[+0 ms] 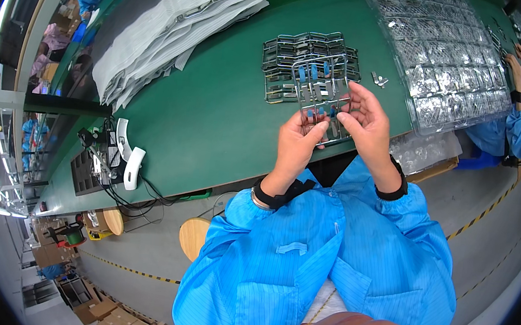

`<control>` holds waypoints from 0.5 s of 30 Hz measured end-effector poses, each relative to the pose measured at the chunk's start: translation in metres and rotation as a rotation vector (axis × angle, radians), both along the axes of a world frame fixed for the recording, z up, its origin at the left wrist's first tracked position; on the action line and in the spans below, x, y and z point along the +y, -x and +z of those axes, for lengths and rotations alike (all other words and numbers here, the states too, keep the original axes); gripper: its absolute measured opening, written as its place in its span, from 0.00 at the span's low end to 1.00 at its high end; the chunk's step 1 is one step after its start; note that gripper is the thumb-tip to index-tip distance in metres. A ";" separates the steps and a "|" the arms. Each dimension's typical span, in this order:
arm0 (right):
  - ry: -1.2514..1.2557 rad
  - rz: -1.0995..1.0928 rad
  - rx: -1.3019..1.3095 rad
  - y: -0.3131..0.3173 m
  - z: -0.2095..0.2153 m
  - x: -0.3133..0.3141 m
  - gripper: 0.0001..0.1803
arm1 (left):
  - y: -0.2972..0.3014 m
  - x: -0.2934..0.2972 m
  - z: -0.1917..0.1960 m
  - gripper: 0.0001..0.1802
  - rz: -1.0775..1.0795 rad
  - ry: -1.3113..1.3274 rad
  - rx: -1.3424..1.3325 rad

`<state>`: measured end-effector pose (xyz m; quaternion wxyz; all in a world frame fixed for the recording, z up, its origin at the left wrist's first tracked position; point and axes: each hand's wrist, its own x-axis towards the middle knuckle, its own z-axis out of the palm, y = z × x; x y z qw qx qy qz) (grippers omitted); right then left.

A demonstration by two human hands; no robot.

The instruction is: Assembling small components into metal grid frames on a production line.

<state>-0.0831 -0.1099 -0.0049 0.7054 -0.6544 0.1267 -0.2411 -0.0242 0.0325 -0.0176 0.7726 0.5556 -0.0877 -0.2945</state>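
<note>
Between my two hands is a metal wire frame (314,92) with small metal plates and blue pieces on it, tilted above the near side of the green table. My left hand (297,142) grips its lower left corner, thumb on top. My right hand (366,120) holds the lower right side, with the thumb near the blue pieces. Just behind, a stack of similar metal wire frames (278,56) lies on the table, partly hidden by the held one. A few small metal parts (379,80) lie right of the stack.
Clear plastic trays of metal parts (440,54) stand at the right, near another person's hands (517,62). A pile of white sheets (172,33) lies at the left on the green table (215,113). White curved pieces (133,168) and cables sit front left; a round stool (193,237) stands below.
</note>
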 end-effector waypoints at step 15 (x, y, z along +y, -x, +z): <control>-0.198 0.230 0.076 -0.004 0.021 -0.019 0.27 | -0.006 0.010 0.007 0.14 -0.031 -0.126 -0.164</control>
